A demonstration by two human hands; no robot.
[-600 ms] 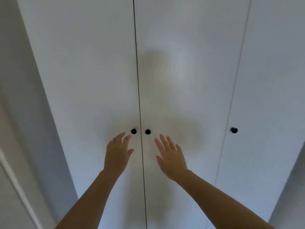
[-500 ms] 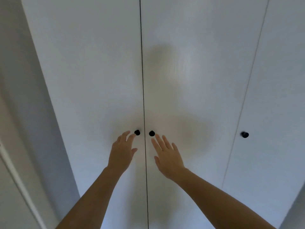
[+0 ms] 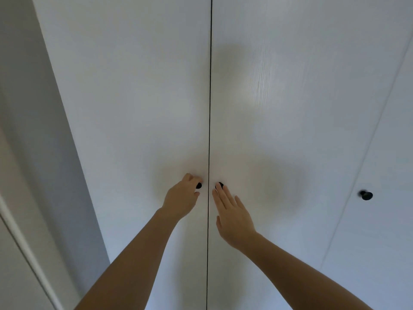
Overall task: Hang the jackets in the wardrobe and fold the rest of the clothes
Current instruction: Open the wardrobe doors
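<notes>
The wardrobe (image 3: 245,52) stands directly in front of you and fills almost the whole view. All its doors are closed, so you cannot see what is inside.

It is plain white with a fine wood grain, and each door carries one small round black knob. A thin dark seam (image 3: 209,108) runs straight down between the left door (image 3: 134,108) and the middle door (image 3: 290,108). The two edges lie flush. A second, fainter seam (image 3: 365,153) separates the middle door from the third door (image 3: 391,220).

Your left hand (image 3: 182,198) is on the left knob (image 3: 199,186), just beside the dark seam. Its fingers are curled over the top of the knob and the thumb comes from below, so the knob is pinched between them. Your right hand (image 3: 232,215) lies flat against the middle door with the fingers straight and pressed together. The fingertips (image 3: 218,192) touch the right knob (image 3: 220,185) but do not close around it. The two knobs sit near each other, one on each side of the seam.

The third knob (image 3: 365,195) is well apart to your right, and nothing touches it.

On your left, the side of the wardrobe meets a grey wall (image 3: 33,130), with a white trim (image 3: 20,242) running beside it. On that side the room for the left door is narrow.
</notes>
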